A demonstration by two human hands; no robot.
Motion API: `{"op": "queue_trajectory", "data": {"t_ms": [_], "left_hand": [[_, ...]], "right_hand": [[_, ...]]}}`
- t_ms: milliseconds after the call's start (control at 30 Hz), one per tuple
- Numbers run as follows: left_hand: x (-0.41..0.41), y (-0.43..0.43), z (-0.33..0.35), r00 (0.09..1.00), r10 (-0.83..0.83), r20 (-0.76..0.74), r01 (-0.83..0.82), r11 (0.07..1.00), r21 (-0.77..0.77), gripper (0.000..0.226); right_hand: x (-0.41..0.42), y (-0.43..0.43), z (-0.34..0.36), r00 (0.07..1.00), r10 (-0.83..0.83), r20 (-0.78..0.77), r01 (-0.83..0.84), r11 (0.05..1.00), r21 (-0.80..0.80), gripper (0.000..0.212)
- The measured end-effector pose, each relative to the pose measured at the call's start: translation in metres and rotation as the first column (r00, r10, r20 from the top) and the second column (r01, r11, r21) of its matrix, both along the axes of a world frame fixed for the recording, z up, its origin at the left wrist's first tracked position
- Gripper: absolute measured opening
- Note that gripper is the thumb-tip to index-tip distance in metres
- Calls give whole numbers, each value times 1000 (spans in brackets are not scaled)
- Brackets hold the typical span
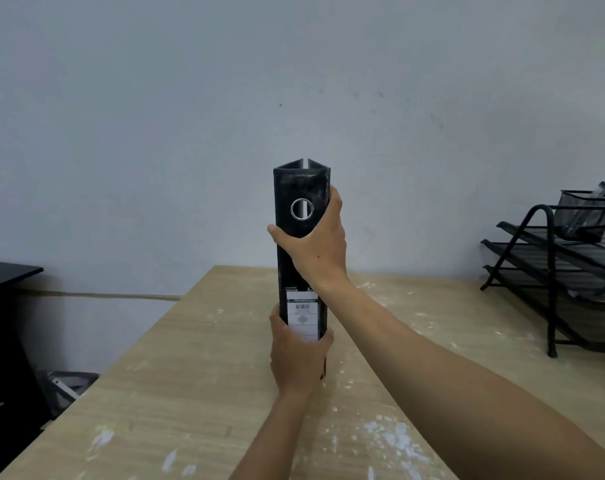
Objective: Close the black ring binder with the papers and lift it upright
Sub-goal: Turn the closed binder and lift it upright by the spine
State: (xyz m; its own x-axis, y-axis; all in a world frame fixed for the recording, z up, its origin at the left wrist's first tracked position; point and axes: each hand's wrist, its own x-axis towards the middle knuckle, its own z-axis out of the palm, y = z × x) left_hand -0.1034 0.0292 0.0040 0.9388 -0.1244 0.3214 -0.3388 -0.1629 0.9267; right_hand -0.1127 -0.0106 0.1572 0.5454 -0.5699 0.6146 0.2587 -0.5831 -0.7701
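Observation:
The black ring binder (295, 188) is closed and held upright in the middle of the view, its spine facing me. The spine carries a metal finger ring near the top and a white label with a barcode lower down. My right hand (320, 247) wraps around the spine's upper half, thumb on the left edge and fingers on the right side. My left hand (297, 355) grips the binder's lower end from below the label. The papers inside are hidden, apart from a thin white line in the slot at the top.
A light wooden table (190, 393) with white paint flecks stretches below the binder. A black wire tray rack (550, 271) with a mesh pen holder (585, 209) stands at the right edge. A dark cabinet (3, 306) stands to the left. A plain wall lies behind.

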Motion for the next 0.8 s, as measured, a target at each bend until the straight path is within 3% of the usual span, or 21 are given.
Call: {"op": "queue_trajectory", "data": {"t_ms": [367,800], "left_hand": [[19,22,13,997,-47,53,59,967,-250,81],[123,87,20,996,-30,89,46,981,-188,83]], "right_hand": [[15,28,19,995,73,63,-71,997,-36,97],[115,79,27,991,109,73,-111,994,18,99]]}}
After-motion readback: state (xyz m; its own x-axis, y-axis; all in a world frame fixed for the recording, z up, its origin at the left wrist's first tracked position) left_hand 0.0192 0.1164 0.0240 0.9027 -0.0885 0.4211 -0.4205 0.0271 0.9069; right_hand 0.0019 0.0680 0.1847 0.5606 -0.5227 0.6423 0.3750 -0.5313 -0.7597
